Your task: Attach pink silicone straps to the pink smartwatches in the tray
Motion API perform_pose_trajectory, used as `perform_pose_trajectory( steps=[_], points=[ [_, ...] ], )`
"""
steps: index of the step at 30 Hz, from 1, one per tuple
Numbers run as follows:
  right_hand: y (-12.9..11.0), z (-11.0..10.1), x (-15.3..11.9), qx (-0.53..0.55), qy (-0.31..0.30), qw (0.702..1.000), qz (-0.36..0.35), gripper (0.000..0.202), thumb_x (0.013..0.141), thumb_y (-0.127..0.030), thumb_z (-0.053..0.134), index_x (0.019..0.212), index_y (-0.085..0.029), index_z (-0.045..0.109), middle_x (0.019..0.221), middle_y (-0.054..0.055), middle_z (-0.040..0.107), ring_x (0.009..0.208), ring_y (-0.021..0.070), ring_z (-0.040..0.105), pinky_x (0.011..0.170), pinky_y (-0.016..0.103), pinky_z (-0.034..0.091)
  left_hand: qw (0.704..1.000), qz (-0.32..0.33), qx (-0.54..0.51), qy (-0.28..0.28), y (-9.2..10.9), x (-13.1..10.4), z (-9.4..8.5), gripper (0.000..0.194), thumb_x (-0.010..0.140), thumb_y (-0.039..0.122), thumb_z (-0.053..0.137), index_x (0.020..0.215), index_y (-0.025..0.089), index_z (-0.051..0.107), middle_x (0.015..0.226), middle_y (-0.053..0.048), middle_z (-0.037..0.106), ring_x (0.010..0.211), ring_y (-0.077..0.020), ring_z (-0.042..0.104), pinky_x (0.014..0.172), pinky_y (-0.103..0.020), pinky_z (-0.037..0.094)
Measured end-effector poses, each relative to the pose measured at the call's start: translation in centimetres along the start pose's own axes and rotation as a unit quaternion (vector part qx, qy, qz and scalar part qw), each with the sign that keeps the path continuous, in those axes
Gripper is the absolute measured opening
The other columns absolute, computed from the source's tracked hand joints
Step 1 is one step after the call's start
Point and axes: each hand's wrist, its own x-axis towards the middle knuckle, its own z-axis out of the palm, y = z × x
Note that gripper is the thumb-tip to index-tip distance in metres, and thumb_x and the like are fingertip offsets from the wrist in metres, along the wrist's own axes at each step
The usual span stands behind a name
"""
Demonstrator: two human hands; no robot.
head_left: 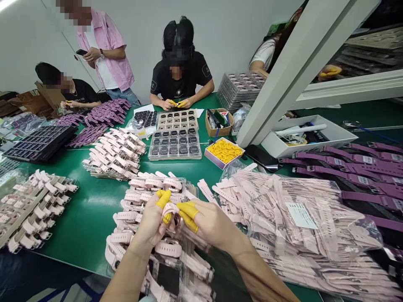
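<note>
At lower centre of the frame, the left hand (154,220) and right hand (209,222) meet over a pink watch body (171,212), fingers closed on it from both sides; yellow finger cots (188,214) cover the gripping tips. For a clean fit, keep contact on the cots only and hold the piece steady above the tray of pink watches (151,251) beneath. To the right lies a bag of pink straps (283,226) with a white label (300,215), its print too small to read. Farther up, centre, sit a tray of black watch faces (175,144) and a box of yellow cots (224,151). No brand is legible.
</note>
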Motion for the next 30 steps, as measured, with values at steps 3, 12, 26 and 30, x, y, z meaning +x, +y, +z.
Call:
perform_pose_trajectory(
  steps=[3, 12, 26, 30],
  points=[
    [-0.1, -0.1, 0.0, -0.028, 0.003, 1.000, 0.005, 0.019, 0.105, -0.015, 0.048, 0.094, -0.016, 0.064, 0.072, 0.005, 0.070, 0.065, 0.0187, 0.066, 0.059, 0.029, 0.053, 1.000, 0.007, -0.002, -0.004, 0.1, -0.1, 0.1, 0.059, 0.062, 0.057, 0.092, 0.079, 0.019, 0.051, 0.038, 0.013, 0.048, 0.023, -0.0010, 0.027, 0.029, -0.014, 0.041],
    [-0.5, -0.5, 0.4, -0.026, -0.008, 0.999, -0.030, 0.031, 0.102, -0.013, 0.050, 0.073, -0.020, 0.061, 0.062, 0.003, 0.060, 0.058, 0.0188, 0.051, 0.051, 0.032, 0.040, 0.995, 0.012, -0.095, -0.039, 1.1, -0.9, 0.1, 0.048, 0.069, 0.039, 0.092, 0.073, 0.017, 0.049, 0.042, 0.014, 0.042, 0.029, 0.0032, 0.018, 0.032, -0.008, 0.033],
    [0.3, -2.0, 0.1, 0.291, 0.001, 0.952, 0.093, 0.041, 0.098, -0.052, 0.065, 0.127, -0.022, 0.065, 0.097, 0.009, 0.075, 0.085, 0.0226, 0.071, 0.070, 0.036, 0.058, 0.963, 0.095, 0.168, -0.190, 3.8, -5.3, -2.9, 0.029, 0.093, 0.047, 0.070, 0.099, 0.019, 0.069, 0.066, 0.000, 0.063, 0.049, -0.0101, 0.054, 0.046, -0.019, 0.044],
    [0.4, -2.6, -0.5, 0.364, 0.026, 0.919, 0.148, 0.036, 0.098, -0.051, 0.064, 0.127, -0.030, 0.067, 0.091, 0.007, 0.074, 0.077, 0.0248, 0.069, 0.061, 0.038, 0.054, 0.821, 0.139, 0.388, -0.394, 3.1, -8.2, -6.0, 0.028, 0.104, 0.025, 0.052, 0.125, 0.017, 0.067, 0.108, -0.014, 0.074, 0.091, -0.0225, 0.071, 0.078, -0.029, 0.056]
  ],
)
